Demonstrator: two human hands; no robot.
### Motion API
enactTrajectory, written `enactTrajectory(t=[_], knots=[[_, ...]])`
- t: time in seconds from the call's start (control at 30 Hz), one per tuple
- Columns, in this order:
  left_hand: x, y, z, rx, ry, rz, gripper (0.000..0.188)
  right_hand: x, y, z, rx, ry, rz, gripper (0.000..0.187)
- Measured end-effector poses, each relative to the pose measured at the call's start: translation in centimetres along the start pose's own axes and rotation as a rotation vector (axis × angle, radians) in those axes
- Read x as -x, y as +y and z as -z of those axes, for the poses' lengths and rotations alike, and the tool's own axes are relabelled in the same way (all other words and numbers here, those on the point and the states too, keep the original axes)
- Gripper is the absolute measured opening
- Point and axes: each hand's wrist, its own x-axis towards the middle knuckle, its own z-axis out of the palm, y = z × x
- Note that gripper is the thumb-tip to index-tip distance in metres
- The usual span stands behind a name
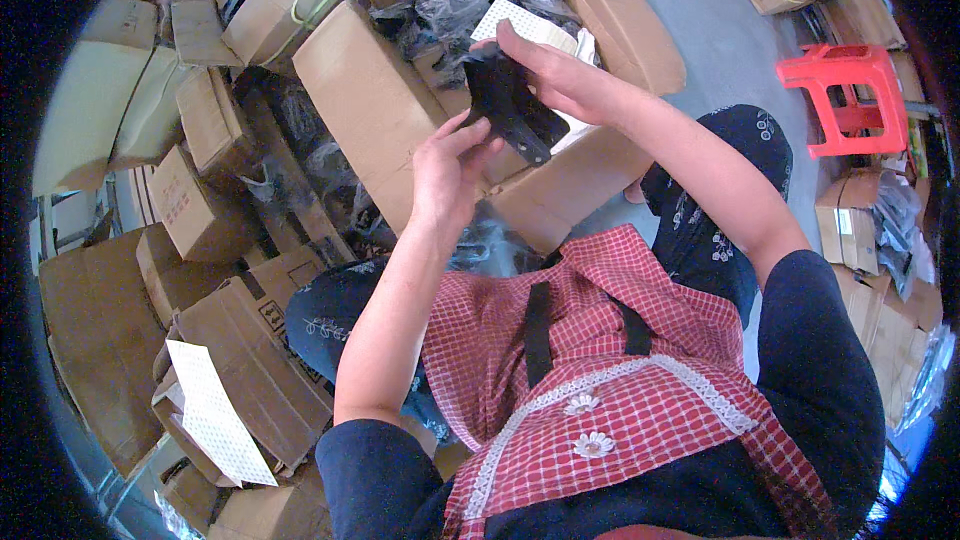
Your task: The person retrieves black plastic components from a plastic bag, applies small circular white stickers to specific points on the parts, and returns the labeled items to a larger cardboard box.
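The box [372, 105] stands open in front of the seated person, and the black part [505, 105] is held above its near half, tilted, with two small holes at its lower end. The left hand [447, 172], over the box's near left side, has its fingers clamped on the part's lower left edge. The right hand [562, 78], over the box's right half, has its fingers clamped on the part's upper right side, thumb along the top; its other fingers are partly hidden. Inside the box, just beyond the part, a dotted sheet [510, 24] lies near crumpled dark bags [450, 2]. Left of the box are piled cartons [205, 205]; on one, toward the near left, hangs a second sheet [222, 418]. Well to the box's right is a red stool [842, 65]. Nearer than the box is the person's red checked apron [590, 305].
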Motion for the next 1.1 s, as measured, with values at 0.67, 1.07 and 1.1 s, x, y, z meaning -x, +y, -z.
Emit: enactTrajectory(t=[0.67, 1.07, 1.1], knots=[[-0.7, 2.7, 1.8, -0.237, -0.404, -0.207, 0.093, 1.2, -1.6, 1.1, 0.158, -0.163, -0.125, 0.059], [1.2, 3.2, -0.5, -0.149, -0.624, -0.062, 0.102, 3.4, 3.3, -2.4, -0.367, -0.224, -0.318, 0.048], [1.2, 3.2, -0.2, -0.132, -0.522, -0.005, 0.09, 3.4, 4.3, -2.6, -0.316, -0.227, -0.251, 0.043]])
